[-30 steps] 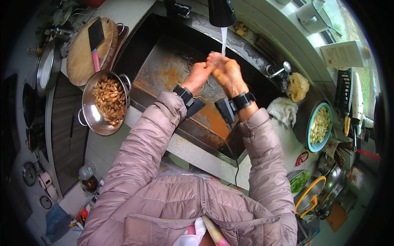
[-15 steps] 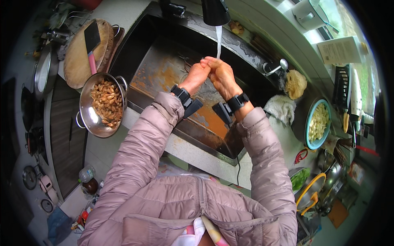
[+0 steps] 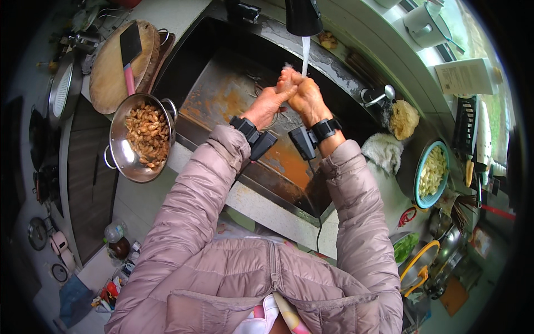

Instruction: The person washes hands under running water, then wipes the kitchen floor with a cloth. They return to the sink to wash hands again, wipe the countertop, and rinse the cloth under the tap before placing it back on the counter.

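Note:
My left hand [image 3: 268, 106] and my right hand [image 3: 310, 101] meet under a stream of water [image 3: 305, 55] from the black faucet [image 3: 303, 18]. The left fingers press round the right hand near its thumb side. My right hand is turned partly upward, its wet fingers stretched out to the upper left, holding no object. Below them lies the dark sink [image 3: 214, 92], its floor streaked with orange-brown stains and wet. Part of a metal item on the sink floor is hidden behind my left hand.
Left of the sink, a steel colander-like pan [image 3: 125, 153] holds brown pieces, beside a round cutting board [image 3: 105, 78] with a pink-handled cleaver [image 3: 130, 47]. On the right are a sponge [image 3: 404, 119], a white cloth [image 3: 384, 151] and a blue-rimmed bowl [image 3: 418, 192] of pale cut vegetables.
My hands have shifted from cupped together to the left fingers rubbing over the right hand. The whole view has moved slightly, and the stream now runs down behind the right hand.

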